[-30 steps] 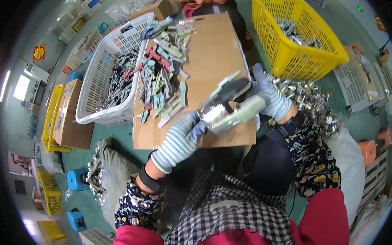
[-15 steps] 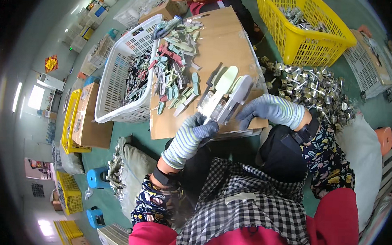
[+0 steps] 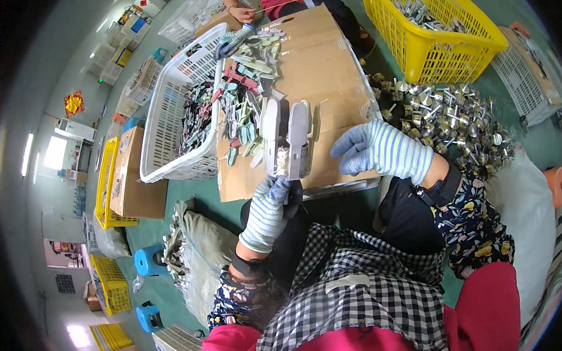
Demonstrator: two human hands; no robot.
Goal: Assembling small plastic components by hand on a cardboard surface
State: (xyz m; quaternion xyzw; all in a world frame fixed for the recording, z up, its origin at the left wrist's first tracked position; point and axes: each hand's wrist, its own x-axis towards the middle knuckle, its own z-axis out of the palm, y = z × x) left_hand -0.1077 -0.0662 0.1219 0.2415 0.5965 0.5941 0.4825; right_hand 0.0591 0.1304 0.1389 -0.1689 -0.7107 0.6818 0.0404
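My left hand [image 3: 268,212], in a striped knit glove with a grey palm, grips the lower end of a bundle of long plastic handles [image 3: 299,125]. White, grey and black pieces stand upright in the bundle, with clear and shiny parts near its base. My gloved right hand [image 3: 365,151] hangs over the cardboard's near right part, fingers apart and holding nothing. A pile of pink, green and grey plastic handle pieces [image 3: 247,80] lies on the cardboard sheet [image 3: 312,45], partly behind the bundle.
Dark handle pieces fill a white crate [image 3: 161,126] at left. A loose striped glove [image 3: 232,43] lies at its far corner. Far right stand a yellow basket [image 3: 449,60] and a heap of metal parts [image 3: 449,120]. Another person's hand [image 3: 241,14] shows at the far edge.
My left hand has moved left and slightly nearer me, turning the bundle from a rightward lean to upright. My right hand has spread away from it. The other person's hand has shifted left.
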